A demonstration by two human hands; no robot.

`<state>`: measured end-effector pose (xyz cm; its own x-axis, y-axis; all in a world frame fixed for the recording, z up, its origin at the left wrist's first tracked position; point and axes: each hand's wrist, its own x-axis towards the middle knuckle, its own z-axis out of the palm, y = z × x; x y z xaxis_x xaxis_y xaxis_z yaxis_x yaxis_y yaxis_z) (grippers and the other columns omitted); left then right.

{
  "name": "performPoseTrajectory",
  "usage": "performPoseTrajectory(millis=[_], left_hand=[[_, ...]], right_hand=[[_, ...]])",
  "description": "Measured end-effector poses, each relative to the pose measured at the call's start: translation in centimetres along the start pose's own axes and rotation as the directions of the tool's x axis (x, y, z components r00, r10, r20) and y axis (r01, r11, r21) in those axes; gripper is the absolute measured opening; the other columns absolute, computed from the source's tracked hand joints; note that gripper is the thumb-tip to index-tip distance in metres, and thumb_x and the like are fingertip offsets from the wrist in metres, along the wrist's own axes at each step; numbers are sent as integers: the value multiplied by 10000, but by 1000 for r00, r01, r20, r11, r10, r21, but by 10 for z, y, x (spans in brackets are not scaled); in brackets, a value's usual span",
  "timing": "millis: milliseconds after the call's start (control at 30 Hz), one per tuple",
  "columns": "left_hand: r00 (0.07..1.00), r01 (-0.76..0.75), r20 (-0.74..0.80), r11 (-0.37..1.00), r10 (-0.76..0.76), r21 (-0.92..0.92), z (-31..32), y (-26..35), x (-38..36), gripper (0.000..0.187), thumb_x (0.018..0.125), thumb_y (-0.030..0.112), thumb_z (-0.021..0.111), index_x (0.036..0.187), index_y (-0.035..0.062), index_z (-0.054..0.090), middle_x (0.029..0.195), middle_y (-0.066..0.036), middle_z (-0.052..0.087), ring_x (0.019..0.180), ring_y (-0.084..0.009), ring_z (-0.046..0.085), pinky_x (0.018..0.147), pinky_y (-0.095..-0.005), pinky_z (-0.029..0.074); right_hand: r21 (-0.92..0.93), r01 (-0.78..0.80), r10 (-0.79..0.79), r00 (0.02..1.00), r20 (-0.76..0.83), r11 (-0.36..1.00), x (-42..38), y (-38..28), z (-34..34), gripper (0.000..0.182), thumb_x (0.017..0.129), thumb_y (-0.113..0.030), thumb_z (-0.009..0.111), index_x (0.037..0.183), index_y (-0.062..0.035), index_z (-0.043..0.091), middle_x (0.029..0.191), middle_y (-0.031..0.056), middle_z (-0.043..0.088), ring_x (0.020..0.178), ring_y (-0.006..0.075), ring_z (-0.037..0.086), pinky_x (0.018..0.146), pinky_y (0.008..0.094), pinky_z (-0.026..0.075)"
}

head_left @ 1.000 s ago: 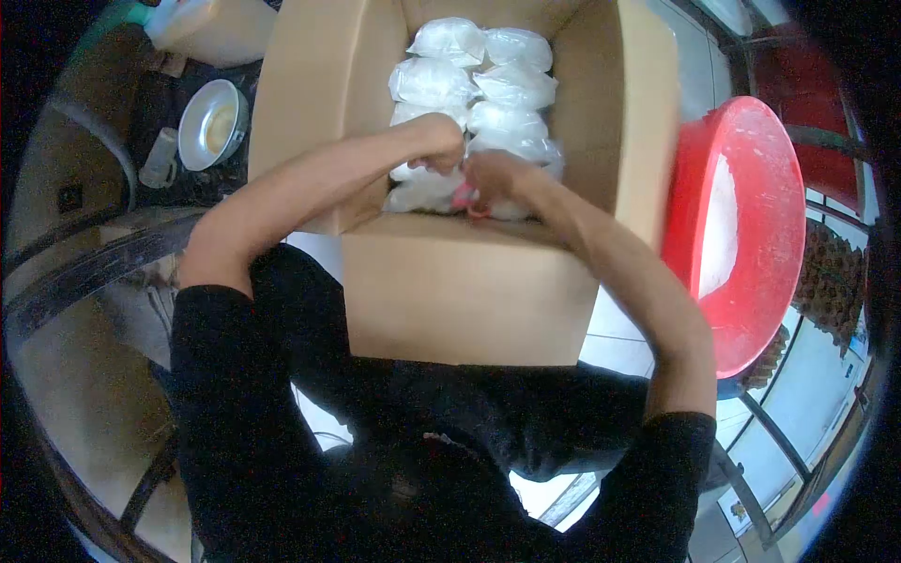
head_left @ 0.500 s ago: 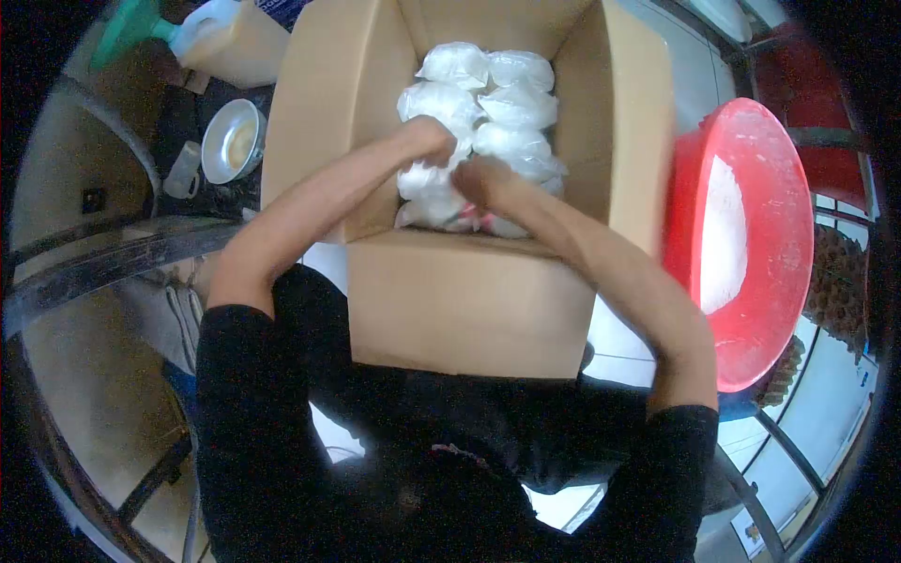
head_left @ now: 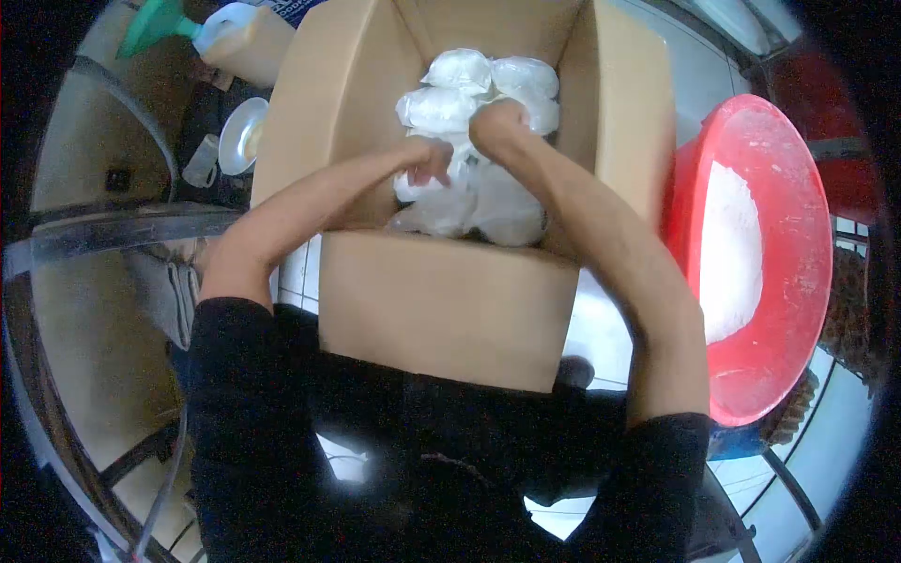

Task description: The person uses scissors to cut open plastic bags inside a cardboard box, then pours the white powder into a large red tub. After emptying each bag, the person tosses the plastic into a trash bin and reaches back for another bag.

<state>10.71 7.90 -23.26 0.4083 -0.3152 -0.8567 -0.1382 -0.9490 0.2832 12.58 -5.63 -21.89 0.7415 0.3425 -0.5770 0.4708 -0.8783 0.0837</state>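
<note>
An open cardboard box (head_left: 450, 310) stands before me with several clear plastic bags of white contents (head_left: 437, 110) in two columns. Over the left column is my left hand (head_left: 432, 161), its fingers bent down at a bag; whether they grip it is blurred. My right hand (head_left: 499, 127) is curled over the right column, further from me than the left one, with its fingers mostly hidden. Beneath my right wrist lies a larger, smooth-looking bag (head_left: 507, 206) at the near end of the box.
On the right stands a red basin (head_left: 784, 253) with white powder (head_left: 730, 253). At the upper left are a metal bowl (head_left: 242, 136), a clear plastic cup (head_left: 201, 161), and a jug (head_left: 249, 42) beside a green funnel (head_left: 150, 26). Egg trays (head_left: 845, 310) are at the far right.
My right hand has moved away from me and slightly right. My left hand has come slightly lower. The red marks near the closest bags no longer show. The view has shifted a little.
</note>
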Motion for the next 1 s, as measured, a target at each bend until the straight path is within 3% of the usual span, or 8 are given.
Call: performPoseTrajectory(millis=[133, 367, 467, 533, 667, 733, 867, 1000], left_hand=[[998, 34, 42, 993, -39, 114, 0, 5, 15, 441, 762, 432, 614, 799, -3, 551, 596, -107, 573, 498, -212, 585, 429, -316, 507], [955, -297, -102, 878, 280, -375, 21, -15, 37, 357, 853, 339, 486, 1034, 31, 508, 627, -89, 501, 561, -185, 573, 434, -326, 517], [996, -94, -35, 962, 88, -257, 26, 2, 33, 346, 851, 281, 468, 1114, 56, 464, 607, -93, 509, 554, -186, 563, 420, -333, 503], [979, -198, -69, 975, 191, -104, 27, -2, 41, 303, 842, 275, 470, 1030, 41, 513, 599, -92, 525, 533, -169, 545, 408, -320, 475], [798, -480, -324, 861, 509, 169, 11, -28, 51, 284, 825, 277, 479, 780, 10, 564, 583, -68, 537, 479, -127, 483, 404, -293, 411], [932, -314, -214, 946, 292, -75, -5, -20, 12, 276, 791, 258, 486, 629, 35, 473, 557, -8, 465, 465, -89, 432, 425, -279, 382], [935, -325, -156, 946, 319, -16, -10, -26, 18, 276, 794, 281, 477, 627, 61, 464, 540, -4, 449, 462, -88, 444, 418, -274, 378], [967, -244, -65, 968, 247, 51, -19, -14, 17, 265, 794, 271, 462, 625, 68, 472, 527, -10, 445, 460, -98, 465, 416, -282, 380]], right_hand=[[96, -215, 173, 928, 329, 972, -2, 0, 7, 115, 682, -250, 670, 782, -194, 664, 765, -13, 645, 641, 179, 594, 503, 374, 435], [83, 3, -21, 976, 217, 997, -40, 18, -17, 149, 804, -81, 519, 777, -50, 662, 686, 29, 654, 635, 141, 632, 550, 351, 506], [-8, -12, 13, 970, 241, 1000, -33, 20, -22, 120, 797, -93, 546, 813, -71, 663, 715, 10, 660, 641, 129, 629, 542, 340, 493], [-2, -111, 104, 922, 374, 994, -33, 19, -34, 120, 799, -102, 549, 834, -81, 662, 723, 2, 662, 639, 130, 627, 529, 334, 483], [179, 25, -51, 988, 142, 984, -45, 26, -28, 149, 817, -117, 520, 847, -46, 648, 713, 45, 655, 632, 164, 643, 534, 373, 503], [225, 104, -99, 995, -33, 969, -21, 31, -3, 162, 740, -144, 614, 892, -127, 667, 841, 3, 656, 740, 181, 634, 544, 364, 504], [61, 225, -212, 964, -163, 972, -36, 22, -13, 120, 769, -76, 573, 851, -30, 648, 770, 117, 657, 619, 210, 646, 606, 326, 520], [56, 181, -168, 967, -189, 982, -25, 23, -7, 402, 526, -118, 805, 895, -64, 657, 894, 73, 659, 766, 214, 647, 662, 322, 514]])
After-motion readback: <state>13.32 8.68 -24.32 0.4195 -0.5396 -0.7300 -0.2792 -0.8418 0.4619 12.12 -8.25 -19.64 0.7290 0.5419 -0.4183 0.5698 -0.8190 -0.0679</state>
